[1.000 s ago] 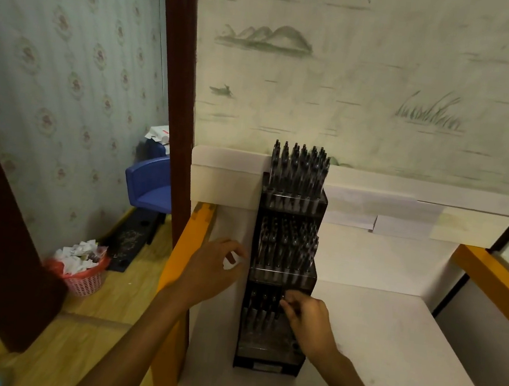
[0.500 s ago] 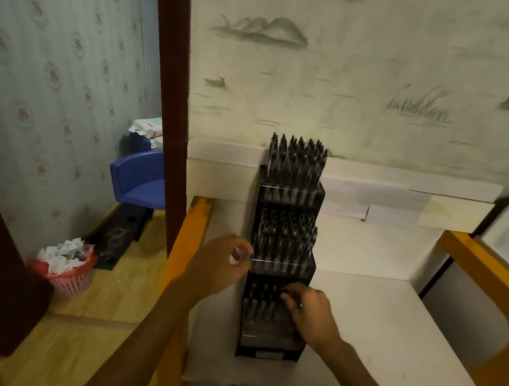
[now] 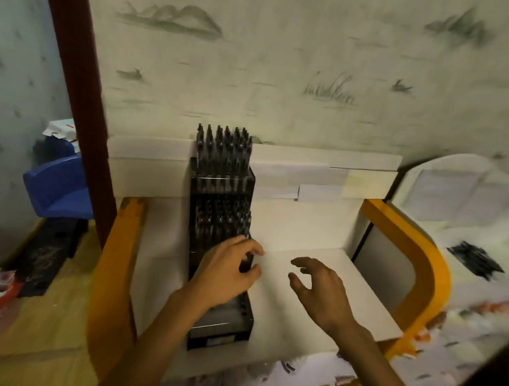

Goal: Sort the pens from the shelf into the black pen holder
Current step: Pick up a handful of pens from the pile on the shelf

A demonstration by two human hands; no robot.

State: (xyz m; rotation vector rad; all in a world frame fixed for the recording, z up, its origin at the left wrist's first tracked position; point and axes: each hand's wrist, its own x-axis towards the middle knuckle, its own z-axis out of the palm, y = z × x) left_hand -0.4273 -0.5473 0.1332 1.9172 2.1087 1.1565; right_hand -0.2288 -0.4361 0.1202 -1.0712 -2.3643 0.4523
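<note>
White shelf [image 3: 314, 299] — right hand [image 3: 321, 289] splayed

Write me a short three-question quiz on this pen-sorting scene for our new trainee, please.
1. True or false: the right hand holds a pen.
2. Where does the loose pile of black pens lie? A) in the right hand; B) on the white surface at far right; C) under the left hand.
3. Which hand is on the black pen holder?

Key:
1. False: its fingers are spread and it holds nothing.
2. B.
3. The left hand, its fingers curled at the holder's right edge.
</note>
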